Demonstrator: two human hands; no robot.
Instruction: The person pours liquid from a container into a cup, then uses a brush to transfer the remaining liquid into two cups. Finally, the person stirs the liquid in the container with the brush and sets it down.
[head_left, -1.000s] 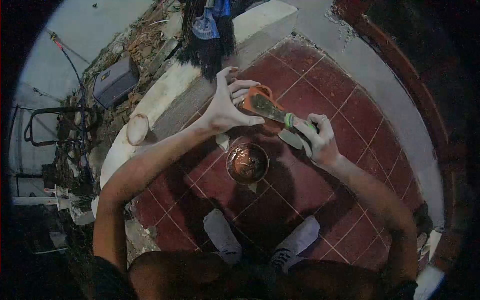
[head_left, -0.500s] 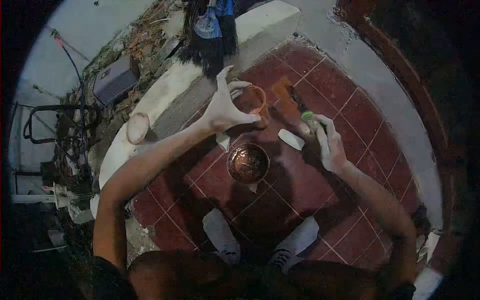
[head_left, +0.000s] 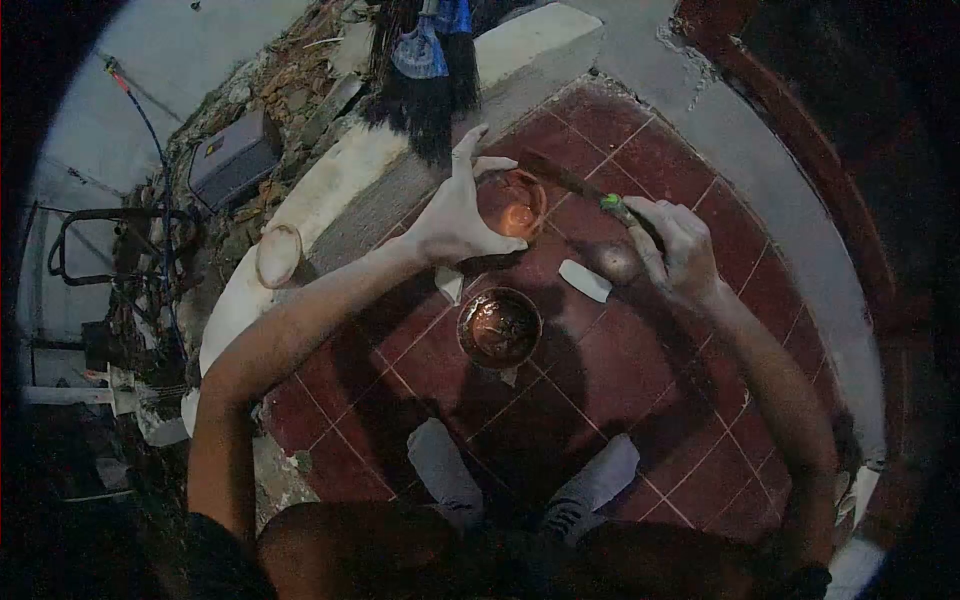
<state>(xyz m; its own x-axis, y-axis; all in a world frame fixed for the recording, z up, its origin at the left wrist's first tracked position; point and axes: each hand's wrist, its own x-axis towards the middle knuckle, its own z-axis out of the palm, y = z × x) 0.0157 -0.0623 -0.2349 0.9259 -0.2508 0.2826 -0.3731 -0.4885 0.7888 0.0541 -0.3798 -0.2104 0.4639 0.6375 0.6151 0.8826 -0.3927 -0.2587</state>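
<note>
Evidently the bowl (head_left: 500, 328), with something glossy and brownish in it, sat on the red tiled floor (head_left: 620, 370) between the person's hands and the shoes (head_left: 445, 475). Beyond the bowl, the left hand (head_left: 455, 215) was curved around an orange-rimmed cup (head_left: 519, 218), gripping it with the thumb on the near side and fingers on the far side; the cup was held tilted, its mouth showing. Beyond and to the right of the bowl, the right hand (head_left: 685, 245) was closed around the handle of a tool (head_left: 611, 202) with a green band, its dark, narrow end pointing toward the cup; in the poor light it was probably a flat blade seen edge-on, and whether it touched the cup could not be told. Just beyond the bowl, to its right, lay a white piece (head_left: 585, 281), with a pale round object (head_left: 615, 263) near it. A pale scrap (head_left: 449, 284) lay to the bowl's left, and farther left an oval object (head_left: 278, 257) rested at the white ledge (head_left: 240, 300).
</note>
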